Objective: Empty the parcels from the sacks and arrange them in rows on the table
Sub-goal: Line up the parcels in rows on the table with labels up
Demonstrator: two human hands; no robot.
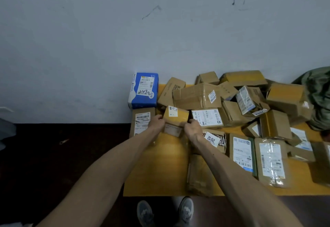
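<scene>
A small cardboard parcel (175, 120) with yellow tape and a white label is held just above the yellow table (160, 169). My left hand (157, 124) grips its left side and my right hand (192, 128) grips its right side. A blue and white parcel (143, 90) marked 2490 stands at the table's far left corner, with a labelled brown parcel (142, 122) in front of it. A loose heap of brown parcels (232, 98) covers the back of the table. A green sack (319, 98) lies at the far right.
Flat labelled parcels (242, 152) (271, 162) lie side by side on the right near the front edge. A plain brown parcel (198, 175) lies under my right forearm. A grey wall stands behind the table. The floor to the left is dark. My shoes (185, 210) are below the table's front edge.
</scene>
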